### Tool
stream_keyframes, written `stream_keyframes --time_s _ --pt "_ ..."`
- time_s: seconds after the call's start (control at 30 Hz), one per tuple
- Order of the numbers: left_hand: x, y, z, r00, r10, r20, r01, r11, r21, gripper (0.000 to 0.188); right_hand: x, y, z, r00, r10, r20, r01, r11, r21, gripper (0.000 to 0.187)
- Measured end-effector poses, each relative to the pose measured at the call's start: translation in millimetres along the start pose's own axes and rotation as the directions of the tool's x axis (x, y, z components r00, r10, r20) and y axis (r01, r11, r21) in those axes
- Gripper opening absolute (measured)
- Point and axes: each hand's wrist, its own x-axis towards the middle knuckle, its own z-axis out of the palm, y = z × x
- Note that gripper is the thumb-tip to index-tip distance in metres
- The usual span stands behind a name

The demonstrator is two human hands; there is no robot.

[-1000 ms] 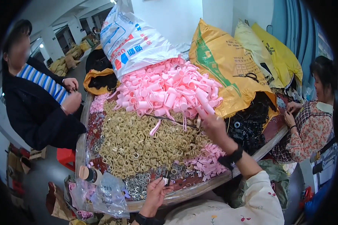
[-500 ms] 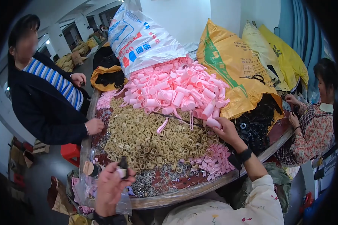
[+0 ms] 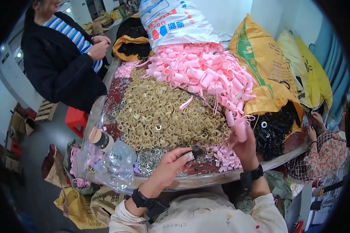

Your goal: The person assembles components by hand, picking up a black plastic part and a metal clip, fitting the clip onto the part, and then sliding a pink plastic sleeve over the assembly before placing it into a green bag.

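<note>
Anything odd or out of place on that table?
Two small things. A thin dark strip lies across the border between the beige pieces and the pink tubes, matching neither. A pale, silvery ring sits on the beige heap, standing out by colour. I see no obvious damage.

Clear crinkled plastic bag (image 3: 114, 167) lies beside a dark-and-cream bottle (image 3: 104, 140) with round tan lid; red plastic stool (image 3: 76, 117) and slatted wooden pallet (image 3: 46, 110) at left; blue-green fabric curtain (image 3: 335, 66) hangs far right.
</note>
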Motion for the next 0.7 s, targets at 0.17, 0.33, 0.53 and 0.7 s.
stream_keyframes --time_s 0.17,0.33,0.53,0.7 --pt "-3 -5 -2 0.997 -0.048 0.063 0.037 0.985 0.170 0.027 -31 23 39 0.968 0.251 -0.022 -0.151 0.510 -0.847 0.027" --pt "-9 -6 1 0.992 -0.091 0.087 0.043 0.895 0.445 0.028 -21 34 41 0.881 0.289 0.374 0.282 0.313 -0.907 0.035" --pt "-10 -12 -4 0.994 -0.099 0.053 0.060 0.866 0.496 0.033 -22 42 40 0.842 0.343 0.417 0.356 0.227 -0.906 0.037" --pt "-8 -17 -4 0.986 -0.153 0.059 0.114 0.898 0.424 0.038 -26 50 32 0.854 0.329 0.403 0.327 0.262 -0.908 0.036"
